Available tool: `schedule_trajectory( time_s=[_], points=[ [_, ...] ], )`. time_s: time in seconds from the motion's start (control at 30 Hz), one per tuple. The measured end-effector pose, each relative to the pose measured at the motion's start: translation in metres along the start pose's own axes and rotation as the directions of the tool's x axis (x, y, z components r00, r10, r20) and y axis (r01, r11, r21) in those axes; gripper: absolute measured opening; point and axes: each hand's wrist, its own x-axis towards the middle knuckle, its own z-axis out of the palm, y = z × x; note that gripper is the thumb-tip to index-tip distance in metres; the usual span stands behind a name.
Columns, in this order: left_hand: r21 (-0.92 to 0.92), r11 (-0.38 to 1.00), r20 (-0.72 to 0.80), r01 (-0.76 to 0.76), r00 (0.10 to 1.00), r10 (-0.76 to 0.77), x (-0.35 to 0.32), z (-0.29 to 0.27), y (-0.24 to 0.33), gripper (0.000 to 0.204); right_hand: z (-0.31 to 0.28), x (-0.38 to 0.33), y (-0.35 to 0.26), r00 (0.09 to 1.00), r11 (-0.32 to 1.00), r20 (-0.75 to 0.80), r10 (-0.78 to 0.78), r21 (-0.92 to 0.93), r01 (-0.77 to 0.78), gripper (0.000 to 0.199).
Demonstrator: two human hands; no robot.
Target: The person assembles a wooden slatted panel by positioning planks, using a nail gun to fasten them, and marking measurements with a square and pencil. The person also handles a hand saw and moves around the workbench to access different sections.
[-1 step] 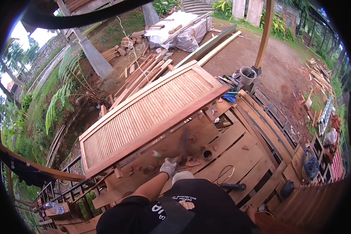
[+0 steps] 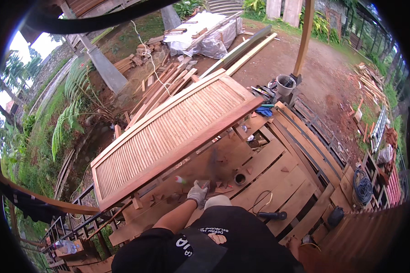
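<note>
My left hand (image 2: 196,194), in a pale work glove, reaches low over the plank floor. Its fingers are closed on a small, flat greyish piece (image 2: 205,184), too small to name. Close to it lie reddish-brown wood scraps (image 2: 224,187); a dark-mouthed round pot (image 2: 239,178) stands just to the right. On the far side a bottle with a red part (image 2: 179,179) lies on the boards. Above these rests a louvered wooden panel (image 2: 168,141), slanting across the view. At my right side a bit of bare skin shows beside the black shirt; whether it is my right hand is unclear.
A black cylindrical tool (image 2: 274,215) with a cord lies at my right on gapped planks (image 2: 278,184). A bucket (image 2: 285,84) and blue gloves (image 2: 263,111) are past the panel's right end. Coiled blue cable (image 2: 363,186) sits far right; stacked lumber (image 2: 161,93) lies behind.
The whole view has shifted slightly. My left hand has moved a little to the right over the boards, still with the small greyish piece. The panel and pot stay put.
</note>
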Motion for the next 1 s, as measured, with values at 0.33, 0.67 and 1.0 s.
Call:
schedule_trajectory(
  time_s=[0.33,0.67,1.0],
  points=[
    [0.03,0.667,-0.148,-0.745,0.656,0.74,0.019,-0.024,0.22,0.074,0.055,-0.014,-0.02,0.978,0.999,0.21,0.009,-0.049,0.001,0.012],
    [0.155,0.689,-0.128,-0.708,0.678,0.724,0.184,0.021,0.405,0.077,0.101,0.094,-0.131,0.996,0.852,0.093,0.011,-0.522,0.039,0.016],
    [0.33,0.769,-0.054,-0.547,0.802,0.594,0.285,0.04,0.521,0.079,0.19,0.243,-0.536,0.955,0.964,0.155,-0.252,-0.042,0.261,0.015]
  ],
)
